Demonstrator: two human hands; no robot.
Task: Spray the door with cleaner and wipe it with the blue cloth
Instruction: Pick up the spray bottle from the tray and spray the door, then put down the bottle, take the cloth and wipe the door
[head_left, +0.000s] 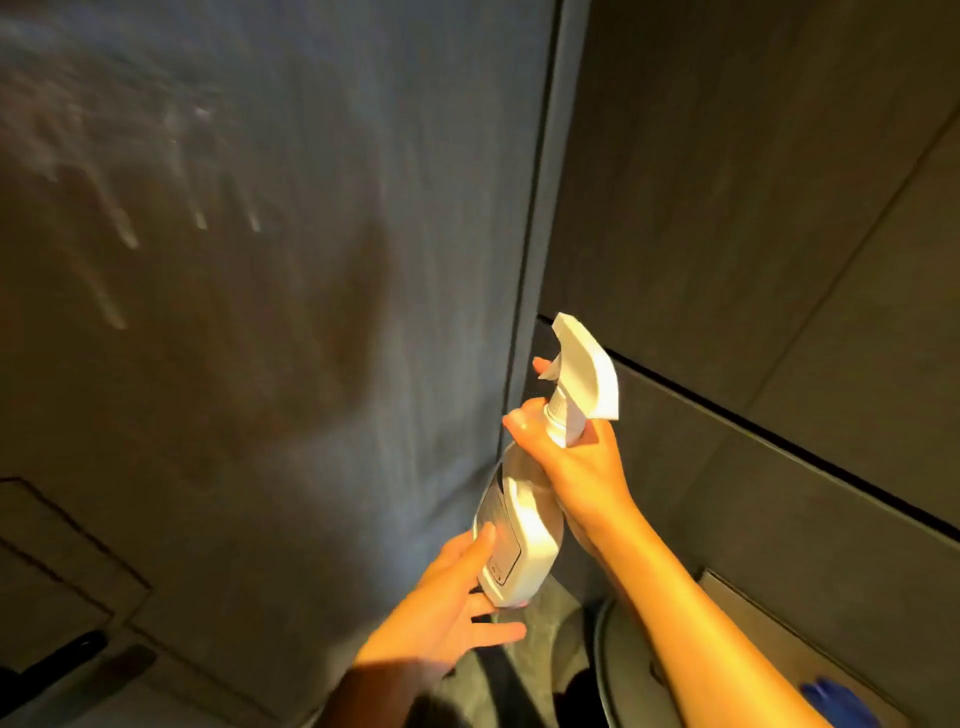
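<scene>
A white spray bottle (524, 525) is held upright in front of the dark grey door (270, 322). My right hand (566, 462) grips its neck just under the white trigger head (587, 369), one finger reaching the trigger. My left hand (457, 597) supports the bottle's base, thumb on the label and fingers spread beneath. Wet streaks and droplets (124, 234) run down the door's upper left. A bit of the blue cloth (836, 701) shows at the bottom right, behind my right forearm.
The door's right edge (530, 270) meets dark wall panels (753, 208) with a horizontal groove. A black door handle (57, 660) sits at the lower left. A round dark-rimmed container (602, 654) stands below the bottle, on the floor.
</scene>
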